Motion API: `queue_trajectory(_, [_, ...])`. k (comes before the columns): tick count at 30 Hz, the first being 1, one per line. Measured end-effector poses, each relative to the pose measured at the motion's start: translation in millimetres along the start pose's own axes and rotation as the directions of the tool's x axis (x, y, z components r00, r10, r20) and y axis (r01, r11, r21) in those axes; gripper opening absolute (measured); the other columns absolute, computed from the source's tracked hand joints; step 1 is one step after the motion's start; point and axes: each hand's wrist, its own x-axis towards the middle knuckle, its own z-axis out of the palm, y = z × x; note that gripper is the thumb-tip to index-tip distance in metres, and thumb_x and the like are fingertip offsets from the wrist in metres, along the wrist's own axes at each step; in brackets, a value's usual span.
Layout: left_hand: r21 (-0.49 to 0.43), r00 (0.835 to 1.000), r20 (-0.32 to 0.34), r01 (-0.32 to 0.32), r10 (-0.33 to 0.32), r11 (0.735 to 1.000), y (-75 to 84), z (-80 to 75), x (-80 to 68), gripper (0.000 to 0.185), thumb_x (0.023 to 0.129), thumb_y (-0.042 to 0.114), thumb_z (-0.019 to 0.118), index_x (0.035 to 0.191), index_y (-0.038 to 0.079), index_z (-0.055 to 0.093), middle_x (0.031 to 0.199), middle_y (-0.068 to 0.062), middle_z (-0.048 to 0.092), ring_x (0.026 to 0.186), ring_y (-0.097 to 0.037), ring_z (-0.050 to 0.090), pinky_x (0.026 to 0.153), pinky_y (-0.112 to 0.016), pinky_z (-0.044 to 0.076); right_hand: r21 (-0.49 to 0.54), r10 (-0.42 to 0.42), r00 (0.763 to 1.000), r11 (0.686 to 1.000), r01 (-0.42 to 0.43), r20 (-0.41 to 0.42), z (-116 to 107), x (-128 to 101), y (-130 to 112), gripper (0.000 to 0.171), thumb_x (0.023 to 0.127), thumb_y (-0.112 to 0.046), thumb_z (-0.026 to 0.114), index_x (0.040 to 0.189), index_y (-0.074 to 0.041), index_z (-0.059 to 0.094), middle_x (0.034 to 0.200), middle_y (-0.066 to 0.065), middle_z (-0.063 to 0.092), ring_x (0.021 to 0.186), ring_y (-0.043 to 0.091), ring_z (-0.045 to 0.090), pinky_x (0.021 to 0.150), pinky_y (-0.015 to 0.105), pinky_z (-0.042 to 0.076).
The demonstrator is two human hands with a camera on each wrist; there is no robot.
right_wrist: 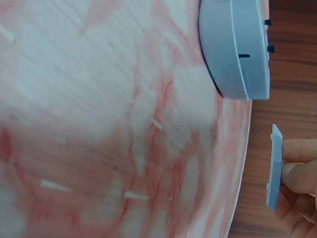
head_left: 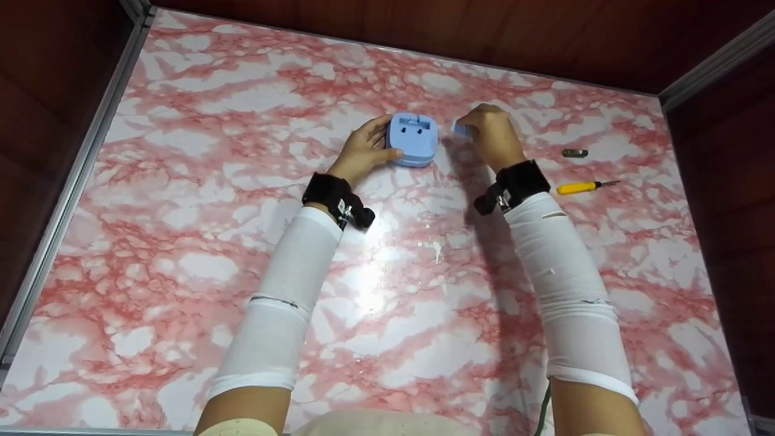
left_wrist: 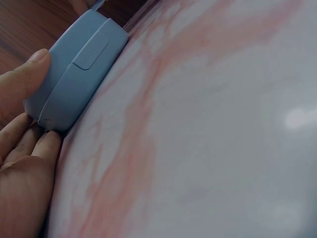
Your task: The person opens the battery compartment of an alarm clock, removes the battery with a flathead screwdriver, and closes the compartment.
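A light blue rounded plastic device (head_left: 413,140) lies flat on the pink marbled table (head_left: 242,200), far centre. My left hand (head_left: 362,151) grips its left side, thumb on the near edge and fingers along the far edge; the left wrist view shows that device (left_wrist: 74,74) held between the thumb (left_wrist: 22,79) and the fingers. My right hand (head_left: 491,136) is just right of the device and pinches a small flat blue cover piece (head_left: 461,129), lifted off the table. The right wrist view shows the cover (right_wrist: 274,168) edge-on at the fingertips (right_wrist: 297,163), apart from the device (right_wrist: 237,49).
A yellow-handled screwdriver (head_left: 584,187) lies on the table right of my right wrist. A small dark metal piece (head_left: 574,153) rests beyond it. Metal rails (head_left: 72,181) edge the table, with dark wooden walls around it.
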Motion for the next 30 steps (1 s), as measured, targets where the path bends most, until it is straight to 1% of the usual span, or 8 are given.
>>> queue_trajectory(4, [-0.021,1.0,0.002,-0.009,0.009,1.0,-0.5,-0.9,0.7,0.082,0.084,-0.009,0.077,0.154,-0.001,0.036,0.161,-0.016,0.035,0.15,-0.026,0.031,0.118,-0.026,0.03,-0.006,-0.02,1.0,1.0,0.02,0.015,2,4,-4,0.026,0.093,0.015,0.057,0.102,0.004,0.078,0.098,0.023,0.07,0.098,0.038,0.065,0.093,0.048,0.052])
queue_trajectory(7, [-0.042,1.0,0.003,-0.021,0.021,0.999,-1.0,-1.5,1.5,0.082,0.083,-0.011,0.077,0.154,-0.003,0.036,0.16,-0.017,0.036,0.15,-0.027,0.03,0.119,-0.027,0.029,-0.002,-0.032,0.999,0.999,0.032,0.022,2,6,-7,0.027,0.094,0.015,0.056,0.103,0.004,0.078,0.1,0.023,0.071,0.099,0.038,0.065,0.093,0.048,0.053])
queue_trajectory(12, [-0.038,1.0,0.001,-0.018,0.018,0.999,-1.0,-2.2,0.8,0.081,0.083,-0.011,0.076,0.154,-0.003,0.036,0.161,-0.017,0.035,0.15,-0.026,0.031,0.118,-0.026,0.03,0.004,-0.015,0.998,1.0,0.015,0.064,3,11,-14,0.026,0.097,0.013,0.056,0.107,0.003,0.078,0.102,0.022,0.071,0.101,0.036,0.065,0.094,0.046,0.053])
queue_trajectory(16, [-0.025,1.0,0.002,-0.004,0.004,1.0,-0.1,-1.7,-0.7,0.081,0.084,-0.01,0.076,0.154,-0.002,0.036,0.161,-0.016,0.035,0.15,-0.025,0.031,0.117,-0.024,0.031,0.018,0.005,0.996,1.0,-0.007,0.091,4,16,-20,0.028,0.096,0.014,0.055,0.107,0.003,0.078,0.103,0.022,0.071,0.101,0.035,0.065,0.094,0.045,0.053])
queue_trajectory(22, [-0.035,1.0,0.005,-0.006,0.006,0.999,0.3,-0.4,0.0,0.082,0.083,-0.011,0.076,0.154,-0.002,0.036,0.161,-0.017,0.034,0.15,-0.026,0.031,0.118,-0.026,0.031,0.033,-0.006,0.995,0.999,0.003,0.095,6,21,-25,0.029,0.095,0.015,0.055,0.105,0.003,0.079,0.102,0.021,0.071,0.1,0.034,0.066,0.095,0.044,0.053])
queue_trajectory(24, [-0.026,1.0,0.002,-0.014,0.014,1.0,-5.7,-1.5,4.6,0.082,0.083,-0.009,0.077,0.154,0.0,0.037,0.161,-0.016,0.035,0.149,-0.025,0.032,0.116,-0.025,0.033,0.029,-0.025,0.996,0.999,0.023,0.088,8,23,-26,0.028,0.095,0.015,0.055,0.104,0.003,0.079,0.101,0.021,0.072,0.099,0.034,0.066,0.095,0.044,0.053])
queue_trajectory(27, [-0.022,1.0,0.003,-0.013,0.013,1.0,-5.0,-2.0,4.2,0.081,0.084,-0.009,0.076,0.154,0.0,0.037,0.161,-0.015,0.036,0.149,-0.026,0.032,0.116,-0.025,0.034,0.023,-0.034,0.996,0.999,0.033,0.086,10,25,-28,0.029,0.095,0.016,0.055,0.104,0.003,0.079,0.101,0.021,0.072,0.099,0.034,0.066,0.094,0.045,0.053])
queue_trajectory(30, [-0.03,1.0,0.01,-0.015,0.015,0.999,-2.3,-1.9,1.9,0.08,0.085,-0.009,0.075,0.154,-0.001,0.036,0.161,-0.016,0.035,0.15,-0.027,0.031,0.117,-0.026,0.033,0.016,-0.021,0.995,1.0,0.02,0.095,11,27,-31,0.029,0.096,0.014,0.054,0.105,0.002,0.079,0.103,0.02,0.072,0.1,0.032,0.066,0.095,0.044,0.053])
